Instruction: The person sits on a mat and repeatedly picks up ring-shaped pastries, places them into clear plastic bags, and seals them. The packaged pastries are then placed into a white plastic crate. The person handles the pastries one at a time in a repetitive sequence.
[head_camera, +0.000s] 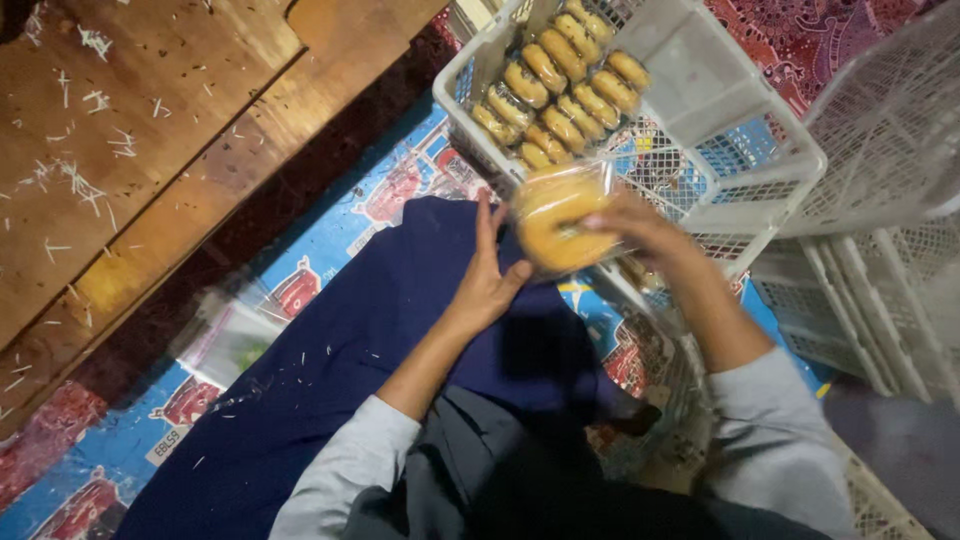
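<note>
Fingers of right hand (640, 232) pinch bagged ring pastry (560, 222), lifted beside white crate (700, 70) | left hand (487, 280) fingers straight, pressed together, steadying bag edge | lap cloth (330, 370) beneath

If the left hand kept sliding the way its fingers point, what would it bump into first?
Probably the white basket. The left hand points up past the wrapped doughnut held by the right hand, toward the basket's near rim; depth is unclear.
</note>
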